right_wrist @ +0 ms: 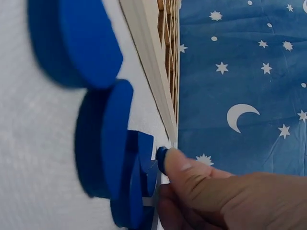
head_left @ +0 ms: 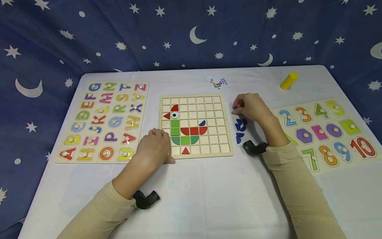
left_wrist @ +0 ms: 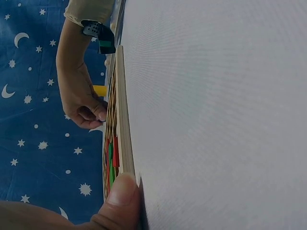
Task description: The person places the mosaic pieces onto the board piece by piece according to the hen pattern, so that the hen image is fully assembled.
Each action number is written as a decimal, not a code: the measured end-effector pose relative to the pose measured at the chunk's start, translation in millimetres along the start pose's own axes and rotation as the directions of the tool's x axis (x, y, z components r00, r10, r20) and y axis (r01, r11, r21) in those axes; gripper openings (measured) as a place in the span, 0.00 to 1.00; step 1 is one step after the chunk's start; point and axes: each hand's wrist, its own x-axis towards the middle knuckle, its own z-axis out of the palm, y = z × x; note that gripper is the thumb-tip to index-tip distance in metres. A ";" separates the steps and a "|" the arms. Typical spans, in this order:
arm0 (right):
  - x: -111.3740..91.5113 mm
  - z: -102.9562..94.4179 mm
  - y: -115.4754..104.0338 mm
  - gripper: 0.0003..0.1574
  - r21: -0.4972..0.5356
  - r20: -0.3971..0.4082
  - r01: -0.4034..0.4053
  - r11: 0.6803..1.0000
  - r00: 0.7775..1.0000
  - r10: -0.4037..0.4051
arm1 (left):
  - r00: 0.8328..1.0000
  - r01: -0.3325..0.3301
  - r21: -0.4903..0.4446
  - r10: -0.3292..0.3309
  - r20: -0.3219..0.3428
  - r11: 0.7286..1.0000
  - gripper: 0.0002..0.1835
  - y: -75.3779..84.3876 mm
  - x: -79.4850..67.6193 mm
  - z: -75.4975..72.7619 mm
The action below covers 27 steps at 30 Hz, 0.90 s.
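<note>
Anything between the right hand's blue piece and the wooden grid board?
Nothing visible: only white tablecloth separates the blue piece, pinched in the right hand, from the square wooden grid board. The left hand is at its opposite side.

Grid board [head_left: 191,113] mid-tabletop [head_left: 209,199], letter board [head_left: 101,137] to its left, number board [head_left: 323,143] to its right, loose pieces [head_left: 238,127] between the latter two's neighbouring edges, card [head_left: 219,82] behind grid board, cylinder [head_left: 289,81] behind number board.

The white surface [head_left: 209,192] carries a grid board [head_left: 193,122] near its middle, with a letter board [head_left: 101,145] to the left and a number board [head_left: 332,141] to the right. Loose blue pieces [head_left: 238,126] lie just beside the grid board's right edge; a card [head_left: 218,82] and a yellow cylinder [head_left: 289,81] sit farther back.
</note>
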 end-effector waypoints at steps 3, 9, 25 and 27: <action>-0.3 1.1 -3.6 0.07 0.037 -0.042 0.026 0.999 0.999 -0.024 | 1.000 -0.006 -0.004 0.005 -0.007 1.000 0.54 0.0 -0.1 0.1; -3.2 9.6 -25.9 0.05 0.124 -0.112 0.130 0.984 0.987 -0.116 | 1.000 -0.006 -0.007 0.006 -0.006 1.000 0.54 0.3 -0.1 -0.2; -1.7 30.4 -36.3 0.04 0.197 -0.041 0.167 0.966 0.986 -0.162 | 1.000 -0.015 0.004 0.015 0.014 1.000 0.53 0.5 0.6 0.3; -1.5 31.2 -35.8 0.04 0.194 -0.038 0.166 0.967 0.986 -0.162 | 1.000 -0.015 0.004 0.015 0.010 1.000 0.53 0.6 0.9 0.1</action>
